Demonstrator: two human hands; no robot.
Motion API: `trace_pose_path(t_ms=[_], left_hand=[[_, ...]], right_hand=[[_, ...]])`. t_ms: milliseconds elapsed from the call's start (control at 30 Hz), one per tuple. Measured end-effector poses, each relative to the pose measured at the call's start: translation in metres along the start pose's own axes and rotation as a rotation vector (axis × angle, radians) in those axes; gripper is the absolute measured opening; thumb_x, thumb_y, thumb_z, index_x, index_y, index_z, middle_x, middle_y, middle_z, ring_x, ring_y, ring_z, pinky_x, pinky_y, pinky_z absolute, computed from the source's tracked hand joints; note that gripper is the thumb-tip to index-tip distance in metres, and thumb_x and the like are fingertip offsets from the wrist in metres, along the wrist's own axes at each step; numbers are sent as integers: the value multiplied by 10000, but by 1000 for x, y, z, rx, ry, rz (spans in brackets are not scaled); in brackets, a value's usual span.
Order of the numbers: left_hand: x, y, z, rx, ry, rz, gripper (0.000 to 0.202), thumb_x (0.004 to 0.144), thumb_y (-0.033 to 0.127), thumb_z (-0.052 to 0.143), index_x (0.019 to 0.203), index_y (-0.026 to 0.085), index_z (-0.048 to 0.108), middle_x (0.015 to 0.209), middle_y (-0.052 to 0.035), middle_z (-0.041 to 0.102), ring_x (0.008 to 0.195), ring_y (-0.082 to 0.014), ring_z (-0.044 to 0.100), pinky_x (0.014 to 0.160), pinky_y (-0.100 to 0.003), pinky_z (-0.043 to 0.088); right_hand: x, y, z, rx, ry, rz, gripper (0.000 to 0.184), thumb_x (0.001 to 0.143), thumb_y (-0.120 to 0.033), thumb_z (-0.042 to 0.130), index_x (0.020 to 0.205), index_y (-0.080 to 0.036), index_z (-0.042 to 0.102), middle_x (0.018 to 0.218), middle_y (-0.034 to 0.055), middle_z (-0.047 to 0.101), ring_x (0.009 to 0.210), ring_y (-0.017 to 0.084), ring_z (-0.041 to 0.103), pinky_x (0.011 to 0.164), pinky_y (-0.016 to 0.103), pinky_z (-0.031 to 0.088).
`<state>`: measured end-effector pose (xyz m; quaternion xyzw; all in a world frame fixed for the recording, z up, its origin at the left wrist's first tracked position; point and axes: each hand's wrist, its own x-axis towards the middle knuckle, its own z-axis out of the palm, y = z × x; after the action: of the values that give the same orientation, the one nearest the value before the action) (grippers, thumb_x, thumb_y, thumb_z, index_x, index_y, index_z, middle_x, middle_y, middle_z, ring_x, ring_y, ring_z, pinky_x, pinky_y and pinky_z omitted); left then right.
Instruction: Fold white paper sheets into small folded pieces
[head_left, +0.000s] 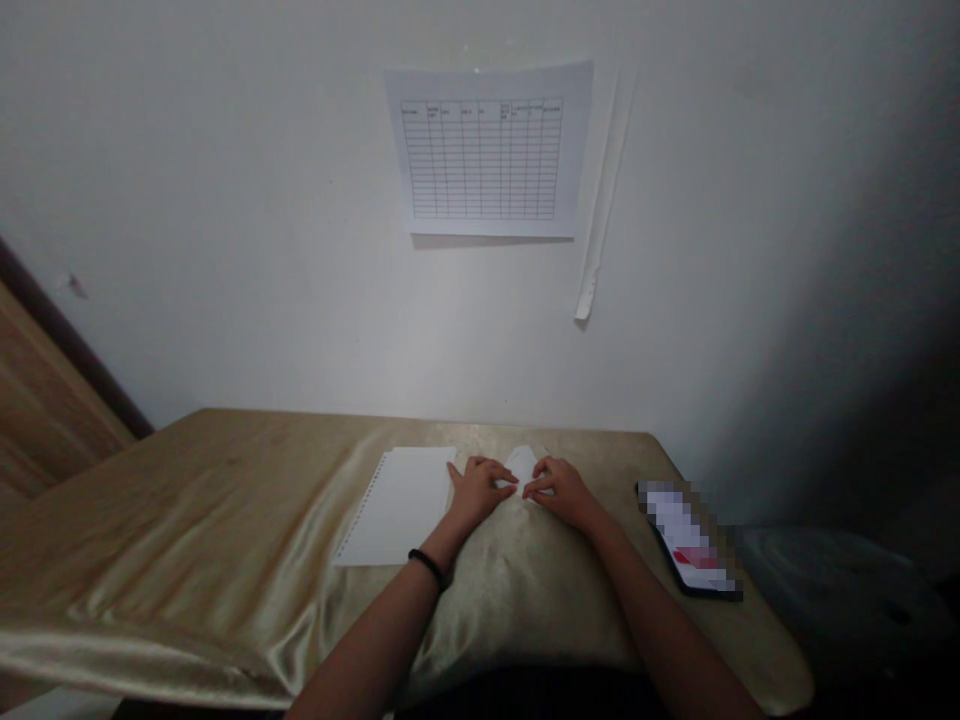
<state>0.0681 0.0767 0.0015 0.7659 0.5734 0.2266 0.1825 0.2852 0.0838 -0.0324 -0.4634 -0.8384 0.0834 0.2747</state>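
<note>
Legible text: none. The white rectangular paper sheet (487, 228) on the pale, smooth wall (262, 250) carries a printed table (481, 165) of thin dark ruled lines. Its top row holds short column headings (480, 111) in dark print; characters are too small and blurred to read. The black-edged rectangular phone (690, 545) has a lit display; its content is masked by coarse pixel blocks and unreadable.
</note>
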Motion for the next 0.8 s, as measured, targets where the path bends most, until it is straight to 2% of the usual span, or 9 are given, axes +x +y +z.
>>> trace_pose_path(t_ms=[333, 600, 800], left_hand=[[-2, 3, -3, 29, -19, -12, 150, 860, 441, 693, 981, 399, 772, 1214, 4, 710, 1295, -307, 445, 1081, -790, -64], [-2, 2, -1, -1, -8, -14, 148, 857, 402, 687, 978, 394, 772, 1208, 10, 712, 1305, -316, 439, 1071, -797, -85], [-2, 0, 0, 17, -3, -9, 145, 851, 408, 699, 977, 397, 769, 1210, 15, 709, 1302, -314, 446, 1068, -803, -78]], right_hand=[[2, -10, 7, -25, 35, 55, 107, 859, -334, 727, 934, -375, 790, 1060, 47, 656, 1037, 234, 561, 982, 398, 381], [0, 3, 2, 184, 45, 38, 147, 795, -183, 724, 825, -307, 798, 1032, 26, 711, 1009, 200, 605, 967, 355, 425], [-3, 3, -4, 203, -4, 1, 145, 775, -184, 723, 790, -307, 799, 1049, 17, 724, 1048, 207, 604, 1002, 371, 419]])
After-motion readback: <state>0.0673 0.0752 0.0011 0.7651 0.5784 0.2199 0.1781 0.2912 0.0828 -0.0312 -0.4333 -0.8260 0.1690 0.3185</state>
